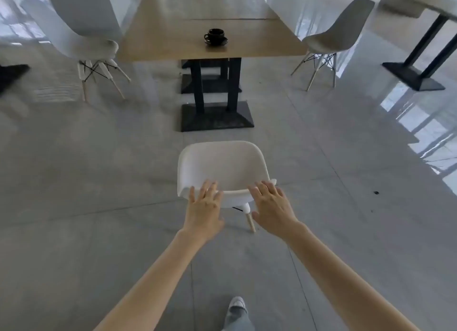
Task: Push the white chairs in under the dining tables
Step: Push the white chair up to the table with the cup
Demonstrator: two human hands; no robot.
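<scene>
A white chair (222, 167) stands on the floor in front of me, its seat facing the wooden dining table (173, 36) and well short of it. My left hand (204, 207) and my right hand (270, 206) lie flat with fingers spread on the top edge of its backrest, left and right of the middle. Two more white chairs stand by the table: one (74, 34) at its left side and one (338, 31) at its right side, both pulled out from the tabletop.
A dark cup on a saucer (215, 37) sits near the table's front edge. The table rests on black posts with a black base plate (216, 117). Another table's black base (413, 76) stands at the right. My shoe (237, 306) shows at the bottom.
</scene>
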